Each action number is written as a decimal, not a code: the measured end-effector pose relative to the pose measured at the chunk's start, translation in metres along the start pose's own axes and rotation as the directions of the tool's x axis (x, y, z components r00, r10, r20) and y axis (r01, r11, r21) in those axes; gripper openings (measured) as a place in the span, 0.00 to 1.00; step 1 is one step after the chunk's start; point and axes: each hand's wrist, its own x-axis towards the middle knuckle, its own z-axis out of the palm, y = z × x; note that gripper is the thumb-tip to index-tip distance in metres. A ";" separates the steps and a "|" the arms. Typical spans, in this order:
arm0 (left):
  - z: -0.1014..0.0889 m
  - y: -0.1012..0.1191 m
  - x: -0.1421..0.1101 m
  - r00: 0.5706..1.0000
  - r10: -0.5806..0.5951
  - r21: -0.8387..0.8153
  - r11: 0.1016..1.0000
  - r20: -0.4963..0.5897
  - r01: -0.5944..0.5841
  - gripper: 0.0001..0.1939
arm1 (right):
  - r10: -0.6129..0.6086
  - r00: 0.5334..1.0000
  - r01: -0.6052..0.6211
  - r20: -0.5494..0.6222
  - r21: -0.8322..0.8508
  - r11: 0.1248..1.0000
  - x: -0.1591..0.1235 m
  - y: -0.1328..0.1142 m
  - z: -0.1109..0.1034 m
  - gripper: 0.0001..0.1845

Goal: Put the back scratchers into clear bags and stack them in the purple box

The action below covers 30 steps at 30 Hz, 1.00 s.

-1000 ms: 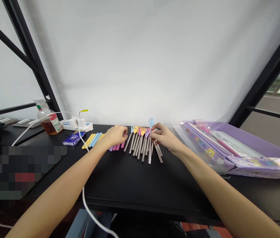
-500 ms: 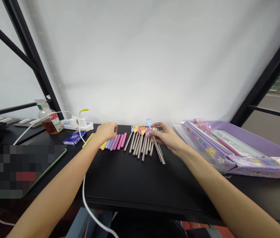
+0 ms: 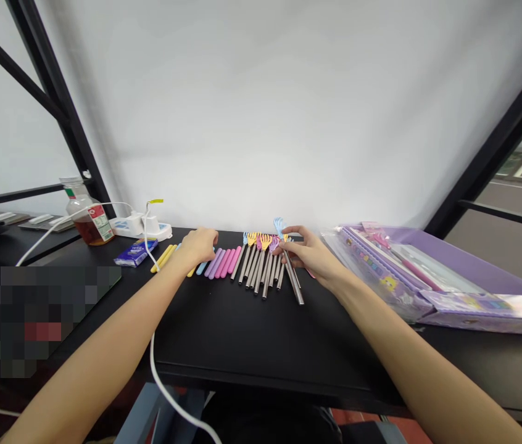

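Observation:
My right hand [image 3: 305,251] pinches a back scratcher with a light blue claw head [image 3: 279,227] and a metal rod [image 3: 294,283]. Its claw points up toward the wall, above the other heads. Beside it, several metal-rod back scratchers [image 3: 257,271] lie in a row, their yellow, pink, purple and blue claws toward the wall. My left hand [image 3: 200,245] has curled fingers over a row of coloured sticks. Pink sticks [image 3: 228,262] and purple sticks [image 3: 215,264] lie right of it, yellow sticks [image 3: 161,259] left. Whatever its fingertips hold is hidden.
On the right stands a purple box [image 3: 464,246] with plastic-wrapped items. To the left are a blue packet [image 3: 135,253], a white power strip [image 3: 161,232] and a bottle of brown liquid [image 3: 87,216]. A white cable [image 3: 154,364] runs past my left forearm over the black table's edge [image 3: 261,379].
The view has shifted slightly. My left hand sits a little differently over the sticks, with more yellow and blue showing to its left. My right hand keeps the blue-clawed back scratcher almost in place.

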 end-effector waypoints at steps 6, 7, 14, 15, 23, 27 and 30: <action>0.000 0.002 0.002 0.988 0.070 -0.155 0.984 -0.138 -0.091 0.23 | -0.005 1.000 0.006 -0.029 0.025 1.000 -0.002 -0.005 0.001 0.24; 0.000 0.004 0.003 0.973 0.097 -0.228 0.963 -0.208 -0.144 0.22 | -0.007 0.999 0.008 -0.042 0.047 0.999 -0.002 -0.006 0.001 0.26; -0.004 0.035 -0.012 0.809 0.378 -0.488 0.654 -0.450 -0.578 0.22 | -0.028 0.976 0.088 -0.218 0.271 0.959 -0.003 -0.016 -0.007 0.37; -0.004 0.041 -0.016 0.795 0.437 -0.497 0.622 -0.422 -0.606 0.21 | -0.040 0.969 0.115 -0.244 0.300 0.947 -0.002 -0.016 -0.010 0.38; -0.002 0.057 -0.032 0.717 0.648 -0.593 0.479 -0.258 -0.647 0.18 | -0.195 0.928 0.336 -0.319 0.483 0.809 0.006 -0.014 -0.023 0.13; 0.000 0.057 -0.030 0.746 0.604 -0.661 0.441 -0.283 -0.607 0.19 | -0.224 0.924 0.362 -0.311 0.512 0.779 0.002 -0.018 -0.020 0.13; 0.003 0.058 -0.029 0.762 0.579 -0.686 0.429 -0.291 -0.588 0.20 | -0.250 0.919 0.378 -0.304 0.503 0.777 0.001 -0.019 -0.017 0.13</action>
